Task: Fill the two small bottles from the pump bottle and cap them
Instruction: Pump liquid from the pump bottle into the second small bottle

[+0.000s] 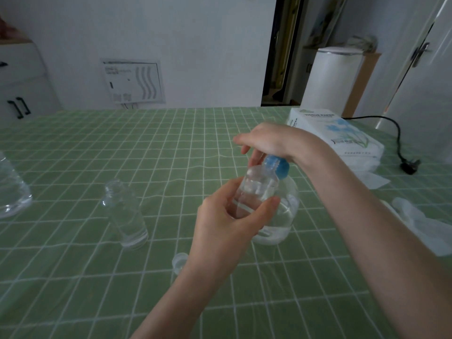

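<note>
My left hand (220, 231) grips a small clear bottle (259, 189) and holds it tilted, with its mouth up against the blue pump head (281, 167). The pump bottle (289, 216) is clear, holds clear liquid, and stands on the table behind that small bottle. My right hand (266, 140) rests on top of the pump head, palm down, fingers hanging over its front. A second small clear bottle (124, 214) stands upright and uncapped to the left. A small clear cap (179, 261) lies on the cloth beside my left wrist.
The table wears a green checked cloth (73, 277). A large clear bottle (11, 192) stands at the left edge. A tissue pack (342, 135) lies at the back right, with a black cable and plug (408, 165) beyond it. Crumpled clear plastic (415, 216) lies under my right forearm.
</note>
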{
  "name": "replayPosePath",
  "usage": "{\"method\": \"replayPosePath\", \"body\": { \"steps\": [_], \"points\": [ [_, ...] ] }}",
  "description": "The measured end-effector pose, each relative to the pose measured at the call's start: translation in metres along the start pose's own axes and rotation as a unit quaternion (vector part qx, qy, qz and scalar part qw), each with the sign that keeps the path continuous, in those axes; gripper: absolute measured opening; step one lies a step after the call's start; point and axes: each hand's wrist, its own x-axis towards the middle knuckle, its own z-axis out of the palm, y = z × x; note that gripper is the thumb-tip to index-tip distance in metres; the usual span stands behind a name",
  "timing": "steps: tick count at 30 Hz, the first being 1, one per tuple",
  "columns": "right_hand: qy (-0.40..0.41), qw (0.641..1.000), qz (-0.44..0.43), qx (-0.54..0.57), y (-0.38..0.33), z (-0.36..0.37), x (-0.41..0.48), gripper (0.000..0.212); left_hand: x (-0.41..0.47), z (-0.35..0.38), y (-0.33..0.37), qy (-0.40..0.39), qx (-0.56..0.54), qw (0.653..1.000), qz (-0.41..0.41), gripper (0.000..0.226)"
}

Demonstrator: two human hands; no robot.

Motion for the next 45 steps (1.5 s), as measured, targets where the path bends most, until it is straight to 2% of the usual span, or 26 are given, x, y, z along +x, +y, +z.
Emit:
{"method": "replayPosePath", "body": {
  "steps": [12, 45],
  "points": [
    [0.014, 1.000, -0.006, -0.021, -0.0041, -0.0050, -0.0006, 0.048, 0.0007, -0.0004, 0.0001, 0.001, -0.004, 1.000, -0.001, 0.012],
    [-0.008, 1.000, 0.002, 0.002, -0.0020, -0.0053, 0.0004, 0.038, 0.0005, 0.0001, 0.0008, 0.003, -0.006, 1.000, 0.001, 0.012]
  ]
}}
